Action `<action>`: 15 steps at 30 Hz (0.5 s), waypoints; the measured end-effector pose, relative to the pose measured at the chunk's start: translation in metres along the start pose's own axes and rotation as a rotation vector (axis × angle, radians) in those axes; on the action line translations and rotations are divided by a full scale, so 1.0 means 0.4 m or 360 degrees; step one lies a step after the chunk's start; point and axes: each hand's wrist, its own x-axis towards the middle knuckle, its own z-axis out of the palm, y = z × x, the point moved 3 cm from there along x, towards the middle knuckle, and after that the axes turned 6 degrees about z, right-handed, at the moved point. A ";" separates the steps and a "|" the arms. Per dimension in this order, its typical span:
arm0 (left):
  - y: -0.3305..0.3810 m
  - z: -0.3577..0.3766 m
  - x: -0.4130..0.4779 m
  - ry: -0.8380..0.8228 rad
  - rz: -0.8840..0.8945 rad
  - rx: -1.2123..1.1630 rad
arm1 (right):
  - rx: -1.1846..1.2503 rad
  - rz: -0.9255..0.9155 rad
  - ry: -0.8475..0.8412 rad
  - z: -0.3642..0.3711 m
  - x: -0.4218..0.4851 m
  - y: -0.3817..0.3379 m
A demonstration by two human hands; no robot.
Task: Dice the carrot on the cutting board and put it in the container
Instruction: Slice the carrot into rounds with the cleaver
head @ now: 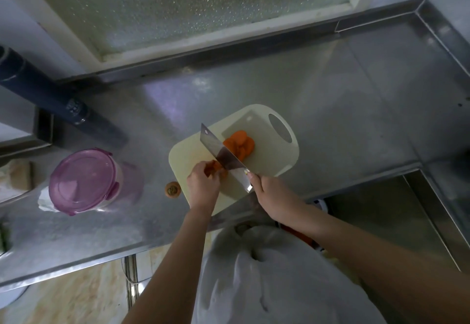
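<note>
While our left grip (pixel 203 183) curls round the carrot piece (pixel 214 166) at frame centre, our right grip (pixel 273 194) clamps the cleaver (pixel 221 153) handle, blade just beside it over the cutting board (pixel 269 161).

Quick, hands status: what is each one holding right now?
Left hand: closed, holding a carrot piece down on the board.
Right hand: closed, holding the cleaver by its handle.

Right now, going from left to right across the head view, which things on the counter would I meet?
Purple-lidded container → carrot end → left hand, pinching a carrot piece → carrot slices → right hand, gripping the cleaver.
</note>
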 end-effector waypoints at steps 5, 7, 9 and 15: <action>0.001 -0.003 0.003 0.0002 0.0044 0.0005 | -0.0044 0.0014 0.0050 0.008 0.006 -0.003; 0.004 -0.003 0.003 -0.0001 0.0041 0.0015 | -0.0049 0.0037 0.0050 0.012 0.006 -0.007; 0.006 -0.001 0.005 -0.0016 0.0042 0.0006 | -0.0055 0.0043 0.0042 0.017 0.008 -0.017; 0.006 -0.001 0.007 -0.0024 0.0067 0.0032 | -0.0052 0.0067 0.0066 0.036 0.040 -0.050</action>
